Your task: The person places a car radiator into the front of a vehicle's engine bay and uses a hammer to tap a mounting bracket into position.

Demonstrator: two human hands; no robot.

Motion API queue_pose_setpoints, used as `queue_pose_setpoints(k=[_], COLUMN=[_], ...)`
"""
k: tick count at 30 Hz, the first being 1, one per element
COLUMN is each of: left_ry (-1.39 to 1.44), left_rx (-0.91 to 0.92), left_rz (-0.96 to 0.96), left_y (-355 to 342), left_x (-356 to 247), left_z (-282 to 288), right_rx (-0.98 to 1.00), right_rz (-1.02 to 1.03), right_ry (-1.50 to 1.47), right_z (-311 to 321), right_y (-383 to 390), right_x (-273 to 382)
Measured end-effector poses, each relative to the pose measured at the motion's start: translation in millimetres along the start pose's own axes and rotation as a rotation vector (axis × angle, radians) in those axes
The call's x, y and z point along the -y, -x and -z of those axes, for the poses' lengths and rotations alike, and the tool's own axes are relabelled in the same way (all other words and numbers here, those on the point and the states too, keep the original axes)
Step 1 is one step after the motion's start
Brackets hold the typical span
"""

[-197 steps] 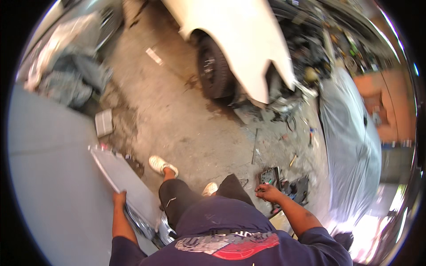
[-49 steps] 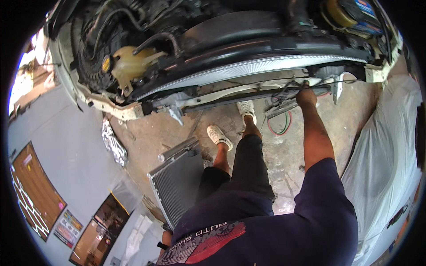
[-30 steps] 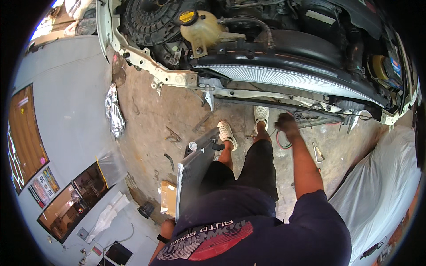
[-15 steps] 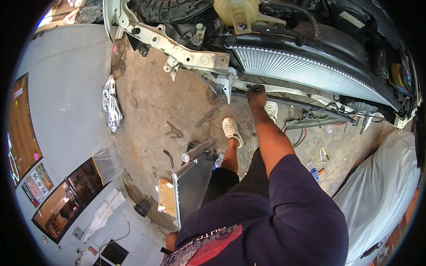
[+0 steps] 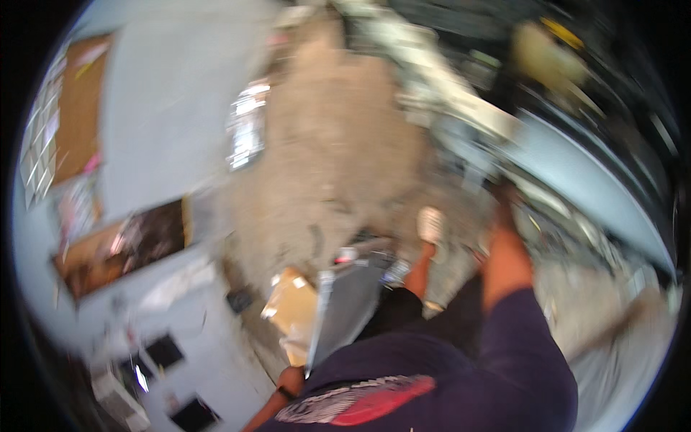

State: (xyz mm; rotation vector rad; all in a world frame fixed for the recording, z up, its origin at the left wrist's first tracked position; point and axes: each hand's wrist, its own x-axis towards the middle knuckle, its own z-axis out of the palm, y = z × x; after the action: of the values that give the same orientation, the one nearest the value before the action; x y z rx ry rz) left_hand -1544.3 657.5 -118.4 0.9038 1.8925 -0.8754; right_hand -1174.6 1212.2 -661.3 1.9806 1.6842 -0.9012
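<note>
Everything is smeared by motion. My right hand (image 5: 506, 193) reaches forward to the lower front bar of an opened-up car, below the pale body rail (image 5: 461, 90). Its fingers are too blurred to read. Low on the left is my left hand (image 5: 291, 378), at the near end of a finned car radiator (image 5: 349, 306) standing tilted beside my left leg. Whether that hand grips the radiator cannot be made out, as its fingers do not show. A second, wide radiator (image 5: 590, 169) sits mounted in the car's front, beyond my right hand.
Beside the loose radiator lies a brown cardboard piece (image 5: 291, 306). A shiny headlight (image 5: 248, 126) rests on the floor by the grey wall (image 5: 169, 93). A yellowish plastic tank (image 5: 547, 57) is in the engine bay. Pale sheeting (image 5: 626, 360) covers something on the right.
The view has swung left, so the car and my right arm have shifted rightward in the picture. More of my left hand and forearm shows. The picture has become strongly blurred.
</note>
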Motion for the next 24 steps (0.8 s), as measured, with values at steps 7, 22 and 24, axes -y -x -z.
queue_pose_setpoints(k=[7,22,24], left_ry=[0.035,-0.036,-0.111], left_rx=[0.080,-0.172,-0.114], left_rz=[0.023,-0.351,-0.353], left_y=[15.6,2.5,-8.8], left_x=[-19.4,-3.1,-10.9], left_z=[11.7,78.1,102.6], right_rx=[0.006,0.366,0.418], right_rz=[0.111,0.189,0.289], right_ry=[0.300,-0.685,-0.674], right_z=[-14.4,-5.7,17.8], right_y=[-8.3,247.8,323.4], right_x=[-94.4,-124.1,-105.7])
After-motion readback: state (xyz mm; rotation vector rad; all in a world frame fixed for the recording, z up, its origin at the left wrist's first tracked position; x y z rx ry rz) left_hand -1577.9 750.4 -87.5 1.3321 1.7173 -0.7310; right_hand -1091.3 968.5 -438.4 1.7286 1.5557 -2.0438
